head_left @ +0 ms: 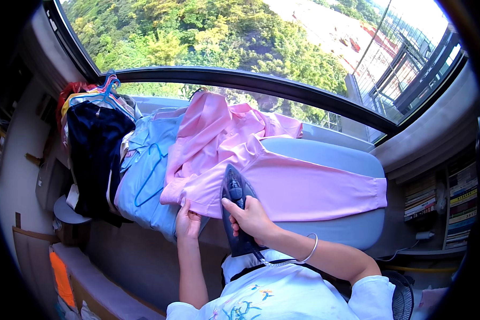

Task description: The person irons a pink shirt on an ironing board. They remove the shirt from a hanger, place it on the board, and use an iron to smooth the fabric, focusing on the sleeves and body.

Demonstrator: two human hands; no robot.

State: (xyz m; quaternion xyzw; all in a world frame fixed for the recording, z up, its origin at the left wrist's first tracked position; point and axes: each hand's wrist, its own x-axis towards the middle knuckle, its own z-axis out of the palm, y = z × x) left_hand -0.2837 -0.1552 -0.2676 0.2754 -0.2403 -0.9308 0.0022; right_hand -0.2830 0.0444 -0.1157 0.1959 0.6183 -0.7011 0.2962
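1. We have the pink shirt (pixel 314 186) in the centre of the frame, one sleeve stretched toward the right over the blue-grey board (pixel 346 232).
2. That sleeve lies flat and nearly smooth to its cuff, so we judge this part well along, perhaps finished.
3. The rest, at upper centre, is bunched in loose folds; we take most of it as left to do.
4. Our right hand (pixel 253 216) has its grip wrapped round the handle of the dark iron (pixel 233 186), which points up the frame over the shirt's lower edge. We cannot tell whether its sole presses the cloth.
5. Our left hand (pixel 188 221) has its grip pinching the shirt's lower edge, thumb uppermost, left of the iron.
6. The cord (pixel 274 264) trails from the iron's heel across our white top (pixel 277 290), near the right forearm, where it could drag.
7. Left of the shirt, blue clothes (pixel 141 144) lie close against it with a hanger (pixel 136 198) on top, crowding that side.
8. Farther left hangs a dark garment (pixel 93 154), with hangers (pixel 109 88) above.
9. The window (pixel 208 40) fills the top; books (pixel 461 202) stand at far right, clear of the work.
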